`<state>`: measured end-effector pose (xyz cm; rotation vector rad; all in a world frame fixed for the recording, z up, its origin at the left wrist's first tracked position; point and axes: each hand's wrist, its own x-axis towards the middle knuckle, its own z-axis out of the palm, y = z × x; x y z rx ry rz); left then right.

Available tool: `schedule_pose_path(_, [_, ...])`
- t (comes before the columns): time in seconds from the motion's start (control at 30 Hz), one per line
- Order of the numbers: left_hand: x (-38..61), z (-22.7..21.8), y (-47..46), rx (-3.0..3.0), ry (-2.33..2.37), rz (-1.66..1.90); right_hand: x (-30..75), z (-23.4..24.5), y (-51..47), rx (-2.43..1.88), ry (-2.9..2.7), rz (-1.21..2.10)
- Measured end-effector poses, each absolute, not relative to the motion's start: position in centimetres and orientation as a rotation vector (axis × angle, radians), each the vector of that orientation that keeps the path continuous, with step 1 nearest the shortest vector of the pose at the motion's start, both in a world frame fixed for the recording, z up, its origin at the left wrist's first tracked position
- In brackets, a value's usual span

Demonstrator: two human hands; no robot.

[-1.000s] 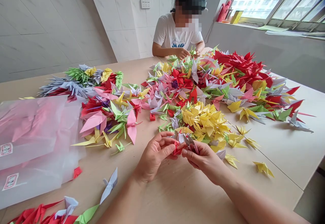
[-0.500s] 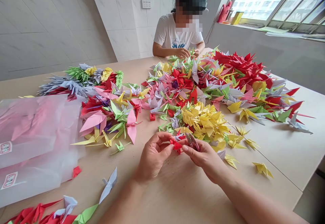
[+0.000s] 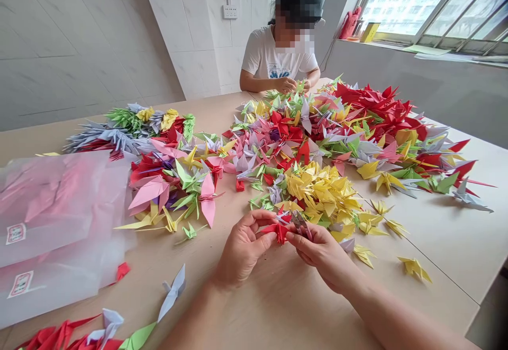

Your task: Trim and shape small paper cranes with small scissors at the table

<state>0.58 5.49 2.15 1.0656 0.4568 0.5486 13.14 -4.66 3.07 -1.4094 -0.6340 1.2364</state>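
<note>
My left hand (image 3: 244, 247) and my right hand (image 3: 319, 252) meet just above the table's near edge, both pinching a small red paper crane (image 3: 278, 229) between thumbs and fingertips. My right hand also has a darker folded piece (image 3: 301, 226) tucked against its fingers. A heap of small yellow cranes (image 3: 321, 189) lies right behind my hands. Beyond it spreads a wide pile of mixed coloured cranes (image 3: 301, 128).
A frosted plastic bag of pink paper (image 3: 51, 223) lies at the left. Loose cranes (image 3: 170, 292) sit near the front edge. Across the wooden table (image 3: 278, 307) a person (image 3: 280, 54) is folding paper. A window sill runs along the right wall.
The red crane has been opened out slightly between my fingers. My hands have shifted a little toward me and the view tilted down slightly.
</note>
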Motion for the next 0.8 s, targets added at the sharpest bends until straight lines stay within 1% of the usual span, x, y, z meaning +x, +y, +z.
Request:
schedule_pose_path(0.2, [0.4, 2.4, 5.6, 1.004, 0.491, 0.475, 12.9, 3.3, -4.7, -1.390, -0.642, 1.260])
schedule_pose_path(0.47, [0.2, 2.2, 5.6, 1.044, 0.435, 0.367, 12.1, 3.4, -5.0, -1.410, -0.790, 1.363])
schedule_pose_path(0.63, [-0.1, 2.1, 5.7, 0.988, 0.468, 0.304, 11.6, 3.5, -5.1, -1.349, -0.882, 1.386])
schedule_pose_path(0.8, [-0.3, 2.0, 5.5, 0.918, 0.496, 0.231, 11.5, 3.2, -5.1, -1.267, -0.806, 1.445])
